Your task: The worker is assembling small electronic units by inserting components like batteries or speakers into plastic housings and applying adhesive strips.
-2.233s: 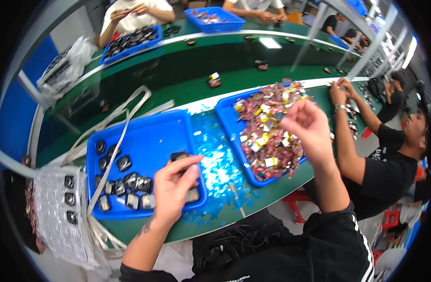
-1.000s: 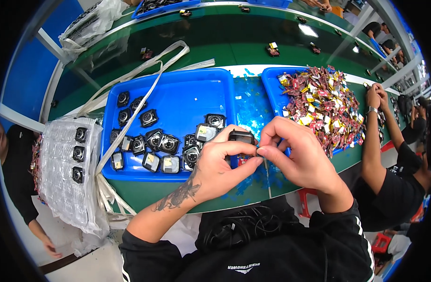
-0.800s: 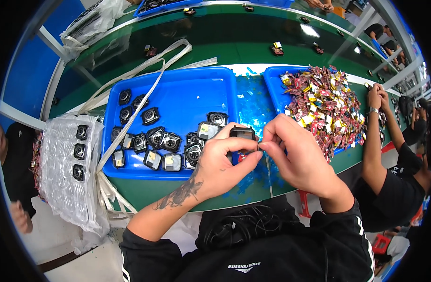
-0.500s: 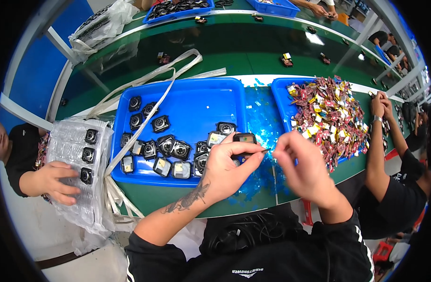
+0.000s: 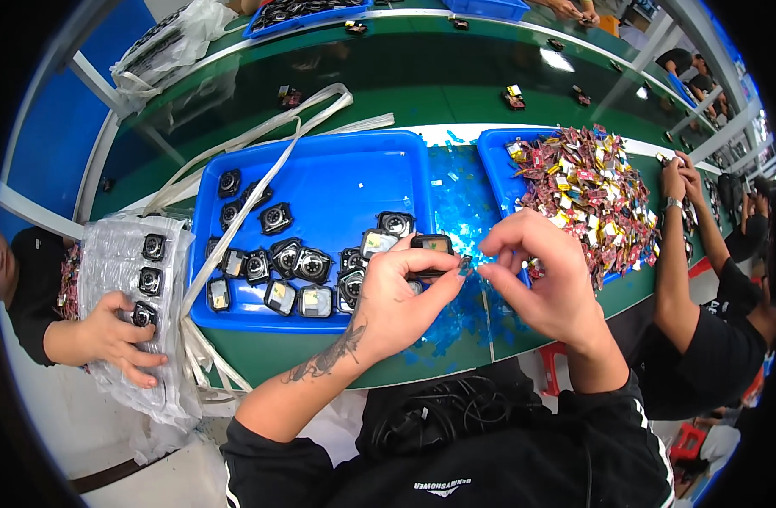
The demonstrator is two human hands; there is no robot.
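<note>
My left hand (image 5: pixel 398 292) is closed around a black smartwatch case (image 5: pixel 431 245), whose dark face with a small green patch points up. A small dark piece (image 5: pixel 465 263) sticks out at the tips of the left thumb and index finger; its kind is too small to tell. Just right of it, my right hand (image 5: pixel 547 275) hovers with thumb and index finger apart and nothing visible between them. Under the left hand lies a blue tray (image 5: pixel 354 173) with several black watch cases (image 5: pixel 312 265), some showing round sensor backs, others pale rectangular insides.
On the right, a second blue tray (image 5: pixel 499 169) is heaped with small red circuit boards (image 5: pixel 587 199) and yellow-white parts. Blue film scraps (image 5: pixel 460 203) litter the green bench between. A white strap (image 5: pixel 261 190) crosses the left tray. A co-worker's hand (image 5: pixel 117 339) touches a plastic-wrapped tray (image 5: pixel 108 262).
My right hand has drawn slightly back from the small dark piece, and its fingers have parted. The co-worker's hand at left has moved right over the wrapped tray. The view has shifted a little.
</note>
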